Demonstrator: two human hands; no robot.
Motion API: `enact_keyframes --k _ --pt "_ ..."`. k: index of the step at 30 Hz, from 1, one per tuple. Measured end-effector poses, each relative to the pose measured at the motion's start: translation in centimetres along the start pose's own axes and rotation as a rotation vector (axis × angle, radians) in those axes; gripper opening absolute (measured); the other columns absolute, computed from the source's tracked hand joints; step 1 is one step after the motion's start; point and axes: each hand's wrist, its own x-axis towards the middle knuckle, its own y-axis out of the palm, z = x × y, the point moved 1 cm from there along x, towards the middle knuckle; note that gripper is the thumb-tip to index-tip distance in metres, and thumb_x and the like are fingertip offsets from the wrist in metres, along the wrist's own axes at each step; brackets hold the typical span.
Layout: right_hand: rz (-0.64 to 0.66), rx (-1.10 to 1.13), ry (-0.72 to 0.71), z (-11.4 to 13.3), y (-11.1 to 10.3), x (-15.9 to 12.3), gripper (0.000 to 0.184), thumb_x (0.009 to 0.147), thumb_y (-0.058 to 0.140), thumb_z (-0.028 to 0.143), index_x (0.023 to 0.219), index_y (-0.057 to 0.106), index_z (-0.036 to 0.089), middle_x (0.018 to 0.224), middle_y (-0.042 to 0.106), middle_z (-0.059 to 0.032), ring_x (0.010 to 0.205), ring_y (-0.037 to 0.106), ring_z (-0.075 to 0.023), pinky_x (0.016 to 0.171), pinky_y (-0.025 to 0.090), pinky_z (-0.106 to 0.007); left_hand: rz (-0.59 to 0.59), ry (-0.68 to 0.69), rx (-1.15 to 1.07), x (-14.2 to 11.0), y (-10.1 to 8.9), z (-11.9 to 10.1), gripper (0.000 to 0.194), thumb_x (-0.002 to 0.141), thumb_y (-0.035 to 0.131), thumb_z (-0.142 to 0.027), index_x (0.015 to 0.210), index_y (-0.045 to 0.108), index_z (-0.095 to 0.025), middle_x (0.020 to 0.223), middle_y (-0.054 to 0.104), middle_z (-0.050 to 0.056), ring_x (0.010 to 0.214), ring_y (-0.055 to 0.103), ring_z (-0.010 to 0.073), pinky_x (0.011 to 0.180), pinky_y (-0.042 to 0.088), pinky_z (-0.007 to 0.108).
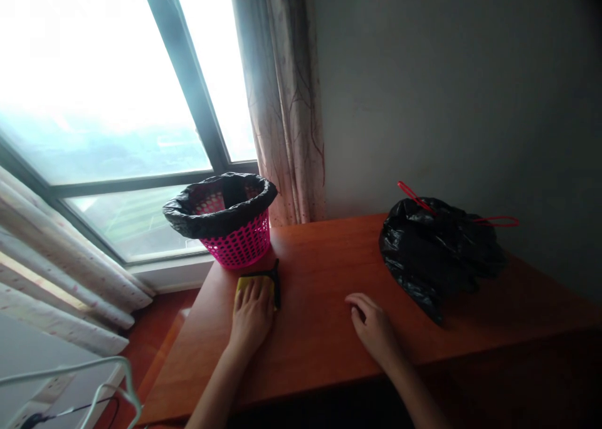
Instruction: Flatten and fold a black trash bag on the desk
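Observation:
My left hand lies palm down on a yellow cloth with black edging, its fingers bent over the cloth and pressing it against the table. Just beyond the cloth stands a pink perforated basket, upright, with a black plastic bag lining it and folded over its rim. On the tabletop to the right, my right hand rests on its side, fingers loosely curved and thumb apart, holding nothing. A full-looking black garbage bag with red drawstrings sits farther right; its contents are hidden.
The brown wooden table meets a grey wall at the back. Patterned curtains hang beside a bright window on the left. A pale metal frame and a power strip are at lower left.

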Motion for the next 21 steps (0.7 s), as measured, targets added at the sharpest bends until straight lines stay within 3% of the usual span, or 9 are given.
enact_keyframes --k 3,5,9,14,18,21 --pt "0.014 -0.004 0.003 0.1 0.0 0.0 0.031 0.088 0.044 0.017 0.102 0.072 0.022 0.108 0.071 -0.0088 0.104 0.066 -0.0258 0.095 0.054 -0.042 0.008 -0.079 0.057 0.1 -0.5 5.0 0.048 0.096 0.039 -0.025 0.141 0.054 -0.016 0.148 0.051 0.015 0.139 0.043 0.0336 0.114 0.031 0.055" --pt "0.021 -0.003 0.000 0.2 0.0 0.0 0.031 0.088 0.044 0.016 0.102 0.071 0.022 0.108 0.071 -0.0089 0.104 0.066 -0.0256 0.095 0.054 -0.042 0.027 -0.062 0.074 0.2 -0.7 7.6 0.048 0.097 0.037 -0.026 0.142 0.053 -0.018 0.149 0.051 0.013 0.139 0.043 0.0311 0.115 0.031 0.053" --pt "0.010 0.009 -0.002 0.2 -0.1 0.1 0.031 0.088 0.044 0.016 0.100 0.072 0.022 0.108 0.071 -0.0091 0.103 0.067 -0.0256 0.094 0.054 -0.042 0.062 0.021 0.098 0.5 -1.0 10.9 0.049 0.099 0.032 -0.030 0.142 0.053 -0.016 0.148 0.052 0.012 0.140 0.043 0.0269 0.118 0.028 0.048" --pt "0.006 0.029 0.000 0.6 -0.4 0.1 0.030 0.087 0.046 0.016 0.099 0.073 0.023 0.106 0.072 -0.0086 0.103 0.067 -0.0260 0.094 0.054 -0.043 0.056 0.037 0.074 0.7 -1.1 12.3 0.049 0.097 0.034 -0.030 0.140 0.055 -0.019 0.147 0.054 0.011 0.140 0.044 0.0260 0.116 0.032 0.048" --pt "-0.014 0.099 0.046 0.5 -0.2 0.2 0.029 0.086 0.049 0.019 0.100 0.073 0.024 0.107 0.072 -0.0088 0.103 0.067 -0.0270 0.094 0.055 -0.044 -0.022 0.068 0.051 0.4 -1.5 12.3 0.044 0.095 0.038 -0.031 0.132 0.060 -0.023 0.141 0.059 0.009 0.134 0.050 0.0261 0.114 0.035 0.048" --pt "-0.036 0.283 0.152 -0.5 -0.3 0.5 0.027 0.086 0.053 0.025 0.105 0.072 0.023 0.109 0.073 -0.0093 0.102 0.069 -0.0265 0.091 0.057 -0.042 -0.122 0.067 0.095 0.0 -1.8 12.0 0.038 0.093 0.041 -0.032 0.120 0.066 -0.023 0.131 0.066 0.009 0.123 0.059 0.0274 0.112 0.035 0.050"
